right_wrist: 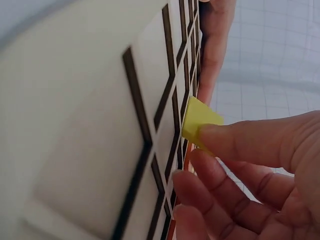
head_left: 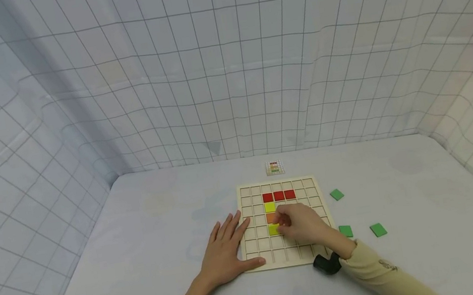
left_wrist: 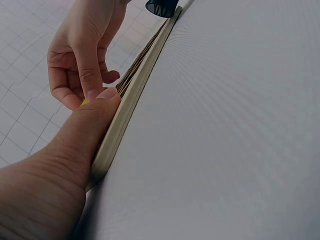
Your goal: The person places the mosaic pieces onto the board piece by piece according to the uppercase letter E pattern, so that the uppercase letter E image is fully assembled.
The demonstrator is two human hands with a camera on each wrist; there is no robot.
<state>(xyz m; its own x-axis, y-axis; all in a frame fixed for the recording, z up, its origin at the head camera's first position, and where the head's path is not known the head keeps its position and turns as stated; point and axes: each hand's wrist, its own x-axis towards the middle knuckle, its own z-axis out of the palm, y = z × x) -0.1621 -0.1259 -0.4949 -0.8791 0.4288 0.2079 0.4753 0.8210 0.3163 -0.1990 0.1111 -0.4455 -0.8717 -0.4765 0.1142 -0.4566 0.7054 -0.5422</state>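
A pale wooden board (head_left: 292, 263) with a raised grid lies on the table. My right hand (head_left: 299, 220) is over its middle and pinches a yellow square tile (right_wrist: 196, 122) between thumb and fingers, tilted at the grid in the right wrist view. My left hand (head_left: 227, 255) rests with fingers spread on the board's left side, its thumb (left_wrist: 95, 107) along the front edge. Set in the grid are a row of three red tiles (head_left: 279, 195), another yellow tile (head_left: 270, 207) beneath the leftmost, and below that an orange tile (head_left: 271, 218), partly covered by my right fingers.
Three green tiles lie loose to the right of the board, one green tile (head_left: 337, 194) farther back. Behind the board is a small card (head_left: 274, 167) printed with a coloured grid pattern. White grid-patterned curtains (head_left: 228, 92) hang at the back and both sides of the table.
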